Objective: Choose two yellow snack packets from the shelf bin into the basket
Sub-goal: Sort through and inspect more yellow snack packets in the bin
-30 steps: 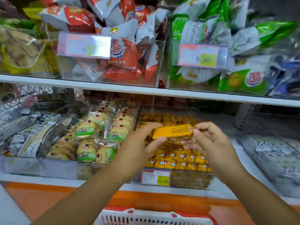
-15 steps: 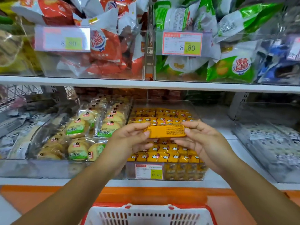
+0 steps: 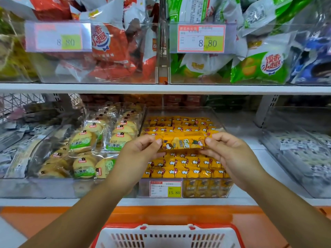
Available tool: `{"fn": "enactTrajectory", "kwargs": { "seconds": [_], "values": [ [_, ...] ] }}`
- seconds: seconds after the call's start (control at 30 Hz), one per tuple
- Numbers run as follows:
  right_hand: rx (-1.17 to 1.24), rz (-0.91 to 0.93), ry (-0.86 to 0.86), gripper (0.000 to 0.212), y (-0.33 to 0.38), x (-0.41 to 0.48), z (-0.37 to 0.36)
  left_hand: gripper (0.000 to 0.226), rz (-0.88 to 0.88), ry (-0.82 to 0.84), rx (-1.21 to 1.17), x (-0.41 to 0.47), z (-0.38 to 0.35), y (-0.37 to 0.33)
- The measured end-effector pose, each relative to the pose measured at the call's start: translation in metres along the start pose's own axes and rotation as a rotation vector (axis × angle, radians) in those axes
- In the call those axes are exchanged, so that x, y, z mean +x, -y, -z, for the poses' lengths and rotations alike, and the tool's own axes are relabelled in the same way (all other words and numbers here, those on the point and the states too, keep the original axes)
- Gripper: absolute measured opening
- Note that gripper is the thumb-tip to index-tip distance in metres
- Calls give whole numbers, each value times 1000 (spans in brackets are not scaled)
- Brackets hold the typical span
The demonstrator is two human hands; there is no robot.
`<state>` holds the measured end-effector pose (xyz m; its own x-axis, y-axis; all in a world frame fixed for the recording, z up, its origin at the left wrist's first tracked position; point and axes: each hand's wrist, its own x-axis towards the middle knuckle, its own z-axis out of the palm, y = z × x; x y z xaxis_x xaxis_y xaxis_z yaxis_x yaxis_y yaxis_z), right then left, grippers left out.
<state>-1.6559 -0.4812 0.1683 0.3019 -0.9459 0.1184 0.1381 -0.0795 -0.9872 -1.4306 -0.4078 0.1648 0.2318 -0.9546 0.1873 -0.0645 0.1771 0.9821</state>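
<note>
A yellow snack packet [image 3: 183,142] is pinched at its two ends by the left hand [image 3: 141,154] and right hand [image 3: 231,154], above the shelf bin [image 3: 206,188]. It is judged light, crinkly and slippery, best gripped at its sealed ends. The basket [image 3: 168,237] is seen below.

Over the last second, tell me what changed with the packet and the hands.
The yellow packet was turned between the fingers: a second ago it showed a plain narrow edge, now its printed front faces the camera. Nothing was taken up or let go. The left hand and right hand still pinch its two ends above the shelf bin; the basket waits below.
</note>
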Motion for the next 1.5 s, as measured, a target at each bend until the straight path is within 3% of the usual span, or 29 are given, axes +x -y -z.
{"fn": "enactTrajectory", "kwargs": {
  "seconds": [0.03, 0.17, 0.33, 0.43, 0.63, 0.73, 1.0, 1.17, 1.27, 1.37, 1.43, 1.5],
  "values": [
    [7, 14, -21, 6, 0, -1, -1, 15, -10, -15, -25, -1, -2, 0],
    [27, 68, -66, 12, 2, -1, -2, 21, -43, -53, -123, -1, -9, -2],
    [-27, 146, -6, 21, 4, -5, -4, 16, -105, -3, -44, -2, -6, -3],
    [-54, 121, -25, 28, 2, -7, -7, 12, -67, -1, -46, -3, -5, -1],
    [33, 48, 32, 14, 4, -6, -6, 9, -12, -24, -184, -2, -1, -6],
    [5, 57, 48, 34, 2, -6, -6, 33, -4, 12, -188, -2, 0, -6],
    [144, 0, 34, 33, 4, -3, -6, 27, 26, 24, -268, 1, 3, -2],
    [253, -32, 124, 42, 7, -6, -3, 35, 33, 63, -291, 4, 9, 0],
    [140, -16, 93, 39, 9, -7, -5, 30, 4, 14, -208, 3, 10, 0],
    [71, 0, 45, 28, 7, -7, -5, 8, -9, 16, -136, 2, 8, 0],
    [89, 14, 67, 14, 5, -6, -6, 14, -22, 35, -164, 2, 5, 0],
    [146, 14, 87, 15, 4, -7, -8, 20, -9, 25, -217, 2, 2, 0]
  ]
}}
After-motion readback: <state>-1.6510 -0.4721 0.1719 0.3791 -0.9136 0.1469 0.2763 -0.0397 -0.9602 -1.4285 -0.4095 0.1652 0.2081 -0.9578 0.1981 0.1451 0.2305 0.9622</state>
